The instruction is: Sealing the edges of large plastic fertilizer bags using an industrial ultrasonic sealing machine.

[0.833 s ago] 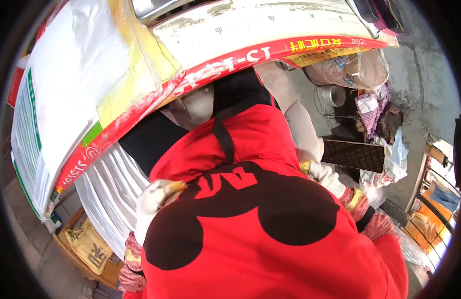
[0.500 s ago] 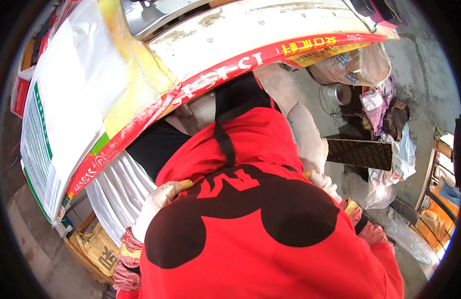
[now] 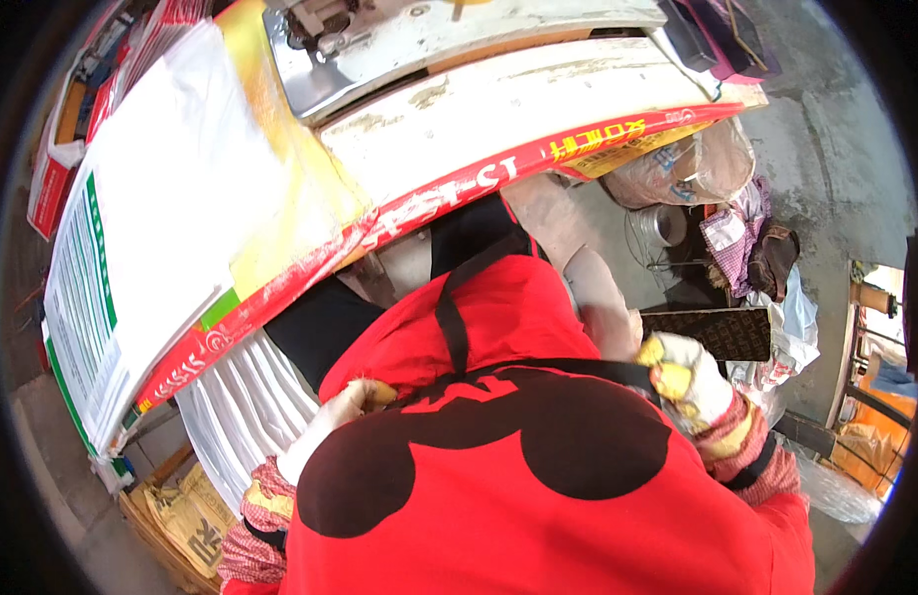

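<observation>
A red apron point(image 3: 538, 526) with a large black print covers my front. Across it at the waist runs a black strap point(image 3: 598, 370), and another length of it hangs in a loop over the lower red cloth. My left hand point(image 3: 335, 416), in a white and yellow work glove, is closed at the left end of the strap, against the apron; its fingertips are partly hidden by the cloth. On the right side, my right hand point(image 3: 689, 382), gloved alike, is closed on the strap's other end and pulls it out sideways. Checked sleeves cover both forearms.
Ahead stands a worktable with a white top point(image 3: 508, 94) and a red printed edge. White sheets point(image 3: 171, 228) lie on its left. Underneath hang pleated white sheets point(image 3: 245, 407). To the right are a filled plastic bag point(image 3: 692, 169), a dark board point(image 3: 712, 332) and checked cloth point(image 3: 736, 238).
My right hand has come up and outward from the apron's side, drawing the strap taut across the waist. My left hand has barely moved. The view has tilted slightly upward.
</observation>
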Motion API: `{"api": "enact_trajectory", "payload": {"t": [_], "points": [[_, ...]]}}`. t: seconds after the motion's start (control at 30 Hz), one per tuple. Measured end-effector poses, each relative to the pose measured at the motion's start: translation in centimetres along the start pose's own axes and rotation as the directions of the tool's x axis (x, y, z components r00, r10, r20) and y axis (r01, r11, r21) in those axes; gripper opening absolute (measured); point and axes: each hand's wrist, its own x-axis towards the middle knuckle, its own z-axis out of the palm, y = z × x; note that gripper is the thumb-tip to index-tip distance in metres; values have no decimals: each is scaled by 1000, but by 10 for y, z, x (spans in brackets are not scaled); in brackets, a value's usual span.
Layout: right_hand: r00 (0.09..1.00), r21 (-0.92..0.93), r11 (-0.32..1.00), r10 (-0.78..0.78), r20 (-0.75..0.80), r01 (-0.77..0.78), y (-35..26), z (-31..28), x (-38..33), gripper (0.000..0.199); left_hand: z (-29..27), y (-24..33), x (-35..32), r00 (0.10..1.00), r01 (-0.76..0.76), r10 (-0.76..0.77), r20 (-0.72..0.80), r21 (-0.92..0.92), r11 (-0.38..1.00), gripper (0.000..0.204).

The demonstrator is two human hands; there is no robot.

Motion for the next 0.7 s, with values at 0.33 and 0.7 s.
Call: {"api": "enact_trajectory", "payload": {"t": [0.33, 0.7], "points": [[979, -824, 564, 132, 154, 54, -28, 47, 96, 10, 10, -29, -40, 945, -142, -5, -326, -425, 894, 43], [730, -806, 394, 364, 578, 441, -45, 110, 155, 18, 28, -24, -28, 840, -336, -55, -540, -598, 728, 49]]}}
